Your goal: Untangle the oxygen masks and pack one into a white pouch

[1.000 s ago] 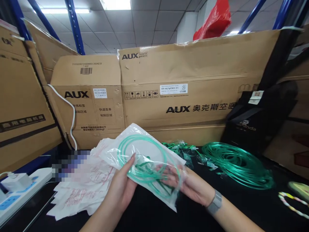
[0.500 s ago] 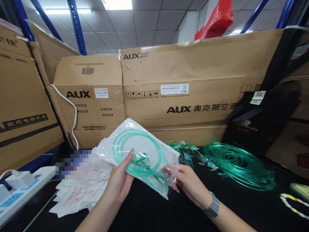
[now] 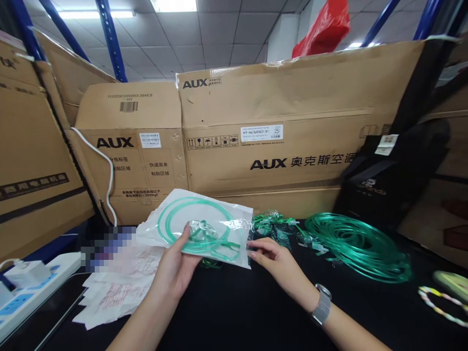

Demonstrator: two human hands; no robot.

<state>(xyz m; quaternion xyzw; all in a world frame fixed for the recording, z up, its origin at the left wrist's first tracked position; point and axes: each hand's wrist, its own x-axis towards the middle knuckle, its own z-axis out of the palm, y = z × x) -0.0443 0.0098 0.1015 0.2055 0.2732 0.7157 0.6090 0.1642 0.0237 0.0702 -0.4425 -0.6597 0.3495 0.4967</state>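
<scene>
Green tubing [image 3: 167, 228] bagged; my left hand [image 3: 179, 265] clamps the pouch's [image 3: 242, 213] lower edge, right hand [image 3: 274, 256] pinches its right edge; best kept flat, evenly taut.

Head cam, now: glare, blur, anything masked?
Head view: glare whitens part of the pouch near its right end; head view: ceiling light blown out; head view: print on the black bag smeared, partly unreadable; head view: pixelated patch at left, can't tell what's under it.
</scene>
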